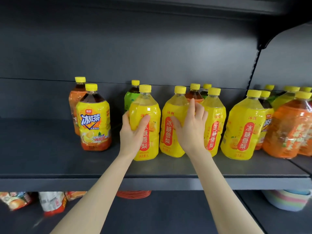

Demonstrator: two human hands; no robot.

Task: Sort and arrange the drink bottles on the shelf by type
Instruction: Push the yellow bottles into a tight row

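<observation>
Nearer pear-drink bottle [149, 105], upright, right of iced-tea bottle [93, 119]: clasped by left-hand grip [133, 130]; farther pear-drink bottle [171, 107], upright: clasped by right-hand grip [190, 127].

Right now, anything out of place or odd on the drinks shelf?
Types are mixed: a green bottle stands behind the pear bottle that the left hand grips, and an orange bottle stands behind the second pear bottle that the right hand holds. All upright; no spill or damage visible.

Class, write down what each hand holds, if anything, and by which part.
The left hand grips the left yellow bottle round its middle; the right hand grips the neighbouring yellow bottle round its upper body.
</observation>
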